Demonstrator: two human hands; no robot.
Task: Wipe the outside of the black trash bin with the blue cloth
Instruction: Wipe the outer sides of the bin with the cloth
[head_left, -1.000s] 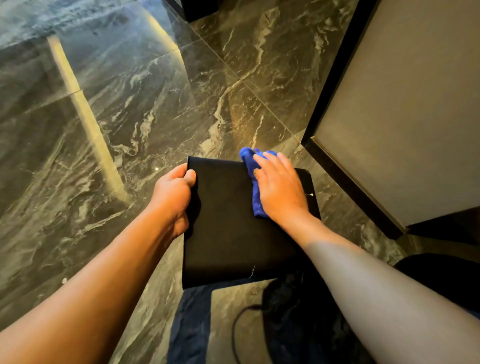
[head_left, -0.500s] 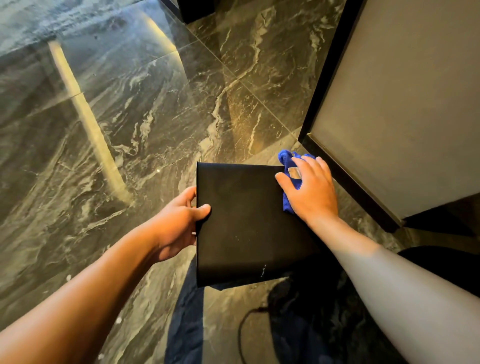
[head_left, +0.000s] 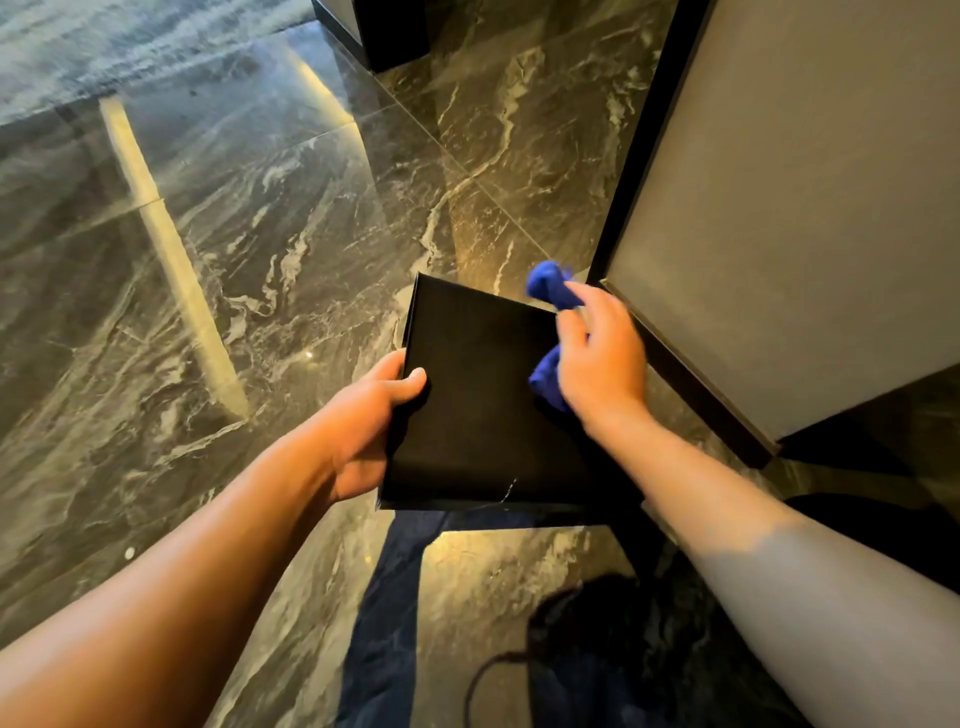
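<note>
Black trash bin (head_left: 478, 395) on its side over the marble floor (head_left: 234, 270). Left hand (head_left: 366, 423) fingers clamp bin's left edge; right hand (head_left: 600, 361) fingers bunch blue cloth (head_left: 550, 291) at bin's far-right corner.

We hold the trash bin (head_left: 478, 400) above the floor (head_left: 260, 260), our left hand (head_left: 363, 431) gripping its left edge and our right hand (head_left: 597, 358) at its right edge with the cloth (head_left: 550, 291) bunched in its fingers. A panel (head_left: 805, 208) stands just right of the bin; our legs lie below.
</note>
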